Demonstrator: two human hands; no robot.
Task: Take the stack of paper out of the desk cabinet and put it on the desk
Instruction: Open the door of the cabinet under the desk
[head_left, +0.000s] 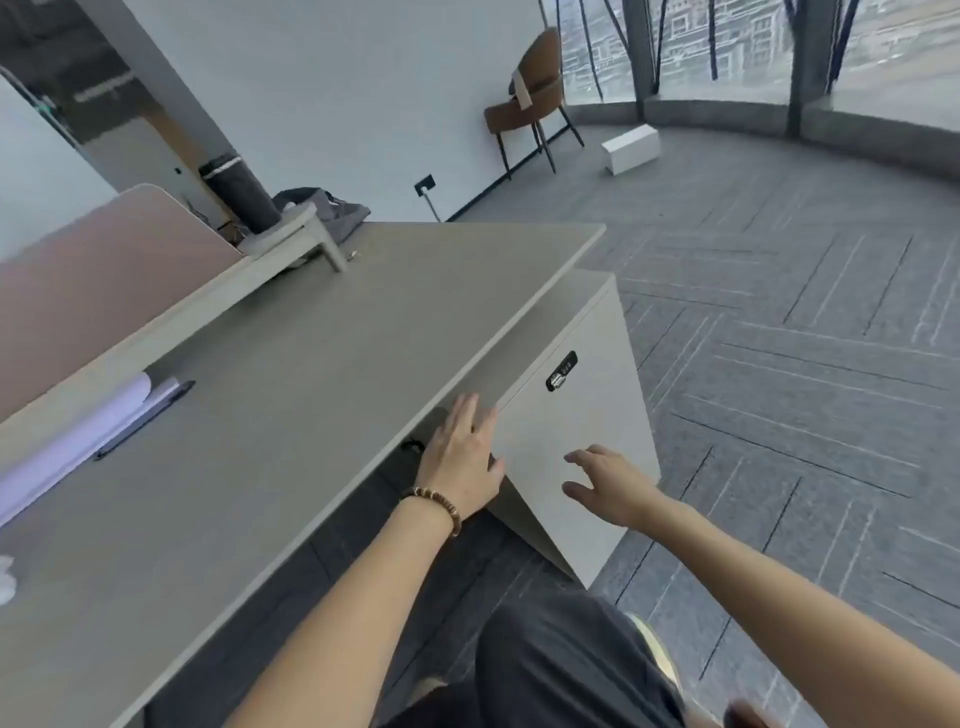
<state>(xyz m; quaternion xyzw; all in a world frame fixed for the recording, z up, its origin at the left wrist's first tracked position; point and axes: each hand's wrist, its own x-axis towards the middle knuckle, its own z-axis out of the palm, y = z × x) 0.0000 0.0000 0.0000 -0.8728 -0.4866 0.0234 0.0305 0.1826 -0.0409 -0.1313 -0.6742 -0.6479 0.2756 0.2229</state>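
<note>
The white desk cabinet (571, 431) stands under the right end of the grey desk (291, 395). A black combination lock (562, 370) sits near the top of its door. My left hand (465, 457), with a bead bracelet on the wrist, rests flat against the door's left edge just below the desk rim, fingers wrapped on that edge. My right hand (605, 483) hovers in front of the door's lower part, fingers spread and holding nothing. The door looks shut or barely ajar. No stack of paper inside the cabinet is visible.
White papers with a dark pen (104, 426) lie on the desk's left side beside a pink divider panel (104, 291). A brown chair (535, 93) and a white box (631, 148) stand on the carpet farther off. My legs are below the desk edge.
</note>
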